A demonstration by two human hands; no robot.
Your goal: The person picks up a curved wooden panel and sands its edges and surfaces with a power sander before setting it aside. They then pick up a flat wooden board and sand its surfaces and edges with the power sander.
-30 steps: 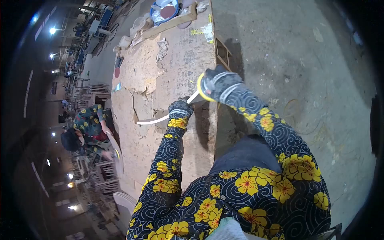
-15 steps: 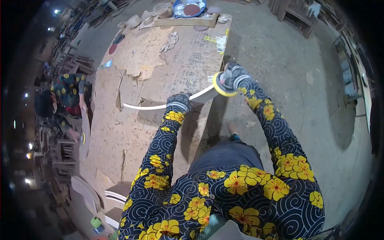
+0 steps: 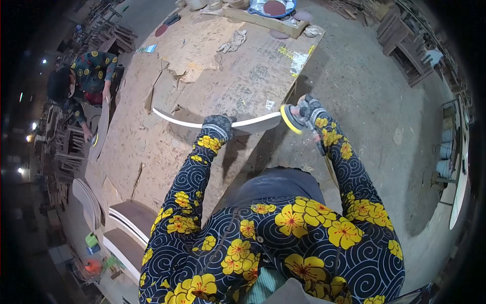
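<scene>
The strip, a pale curved length of wood, lies across the near edge of the bench, and its right end juts out past the edge over the floor. The overhang probably leaves that end free of the bench top, so the sander can meet it without touching the boards. The yellow disc stands on edge, right against the tip of the strip.

The left hand, gloved, is clamped down over the middle of the strip, which likely pins it against the push of the disc. The right hand, also gloved, is wrapped around the sander body, with the arm reaching out beside the bench.

Farther up the bench lie a rag and torn sheets of board. At the far left a co-worker bends over another curved piece. A stack of similar curved parts sits at the lower left.

The left glove hides the part of the strip beneath it, so how the fingers lie cannot be told. The right hand covers most of the sander. Whether the disc is spinning cannot be made out, and the lens bends and darkens everything near the rim.
</scene>
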